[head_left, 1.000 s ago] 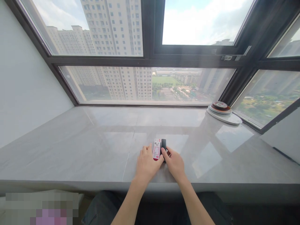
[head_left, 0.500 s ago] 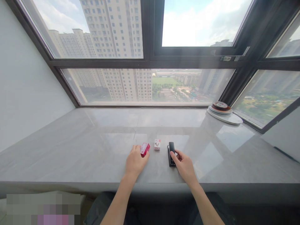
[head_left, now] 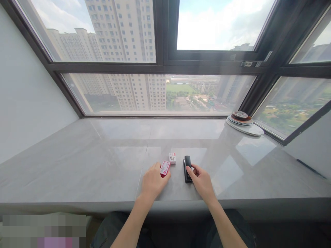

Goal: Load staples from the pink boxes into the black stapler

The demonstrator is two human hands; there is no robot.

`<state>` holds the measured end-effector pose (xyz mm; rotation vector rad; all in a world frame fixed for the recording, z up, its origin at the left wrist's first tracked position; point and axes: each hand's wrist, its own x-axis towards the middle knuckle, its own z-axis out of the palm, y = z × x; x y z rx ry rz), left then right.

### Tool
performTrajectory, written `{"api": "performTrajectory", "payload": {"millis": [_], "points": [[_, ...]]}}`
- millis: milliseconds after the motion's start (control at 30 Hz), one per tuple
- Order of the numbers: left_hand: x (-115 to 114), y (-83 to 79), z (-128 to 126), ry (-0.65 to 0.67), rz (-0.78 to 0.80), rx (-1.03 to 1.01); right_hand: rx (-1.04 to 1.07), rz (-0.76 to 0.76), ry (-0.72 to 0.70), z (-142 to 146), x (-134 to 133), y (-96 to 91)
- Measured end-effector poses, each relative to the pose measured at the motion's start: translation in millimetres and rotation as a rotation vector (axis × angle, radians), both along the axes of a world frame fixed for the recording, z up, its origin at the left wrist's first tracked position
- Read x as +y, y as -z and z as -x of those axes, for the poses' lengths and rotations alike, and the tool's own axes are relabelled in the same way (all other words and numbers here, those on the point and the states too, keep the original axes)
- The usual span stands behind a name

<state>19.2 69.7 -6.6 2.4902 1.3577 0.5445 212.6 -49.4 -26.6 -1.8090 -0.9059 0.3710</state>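
A small red-and-white box (head_left: 165,167) is gripped in my left hand (head_left: 153,182), thumb on its right side and fingers on its left. Just beyond it stands a small white box (head_left: 172,158) with a picture of dark metal pieces and a red mark on it. My right hand (head_left: 203,181) is closed on the right side of a black stapler (head_left: 187,168), its thumb resting on top. The stapler lies lengthwise on the grey stone sill, pointing away from me. The undersides of both held things are hidden.
The glossy grey sill (head_left: 77,165) ends at a front edge close to my lap. At the far right corner sits a stack of plates or round mats (head_left: 244,124). Dark-framed windows (head_left: 160,69) rise behind, and a white wall (head_left: 33,89) bounds the left.
My left hand has moved right and slightly nearer to me with the red-and-white box, which is now close to the white box. My right hand stays on the stapler. The view has shifted slightly.
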Motion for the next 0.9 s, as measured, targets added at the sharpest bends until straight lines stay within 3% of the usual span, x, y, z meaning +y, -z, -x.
{"api": "performTrajectory", "payload": {"millis": [133, 367, 467, 567, 733, 800, 900], "points": [[-1.4, 0.2, 3.3, -0.009, 0.02, -0.042, 0.002, -0.006, 0.004, -0.2, 0.3, 2.3], [43.3, -3.4, 8.1, -0.118, -0.078, -0.018, 0.001, -0.014, 0.017, -1.1, 0.6, 4.1], [50.4, -1.9, 19.7, -0.131, -0.127, -0.027, 0.001, -0.007, 0.016, -0.7, 0.3, 3.4], [41.2, 3.6, 41.1, -0.185, -0.165, -0.034, -0.02, -0.011, 0.02, 0.7, 0.8, 3.7], [5.7, 11.8, 67.2, -0.277, -0.189, 0.017, -0.121, 0.01, 0.035, 2.7, 0.9, 5.8], [-10.4, 10.2, 60.3, -0.264, -0.202, -0.018, -0.127, 0.017, 0.015, 3.1, 0.2, 6.0], [-28.3, 4.4, 30.8, -0.101, -0.189, -0.083, -0.13, 0.02, 0.001, 4.1, -0.9, 4.9]]}}
